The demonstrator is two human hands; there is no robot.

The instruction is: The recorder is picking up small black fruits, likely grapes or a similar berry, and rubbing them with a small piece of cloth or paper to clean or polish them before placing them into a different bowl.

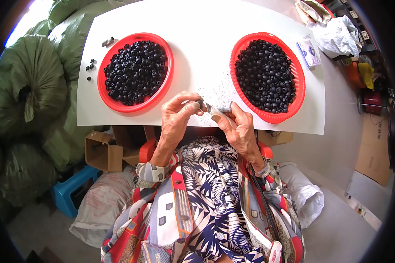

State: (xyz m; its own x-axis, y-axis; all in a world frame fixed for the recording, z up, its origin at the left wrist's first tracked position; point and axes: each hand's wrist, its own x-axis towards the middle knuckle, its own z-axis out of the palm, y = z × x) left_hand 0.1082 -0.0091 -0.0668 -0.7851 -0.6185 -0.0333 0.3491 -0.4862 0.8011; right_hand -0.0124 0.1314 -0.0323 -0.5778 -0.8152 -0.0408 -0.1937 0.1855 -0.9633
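My left hand pinches a small round black piece between thumb and fingertips, above the front part of the white table. Closed around a small knife is my right hand; its short blade points at the black piece, and the fingers cover most of the handle. A red basket of small black ring-like pieces stands beyond my left hand. Another red basket, filled with similar black pieces, stands beyond my right hand. Dark specks lie scattered between the baskets.
Several loose black pieces and a small grey object lie at the table's left. A white and purple packet lies at the right edge. Green sacks, a blue stool and an open cardboard box crowd the left.
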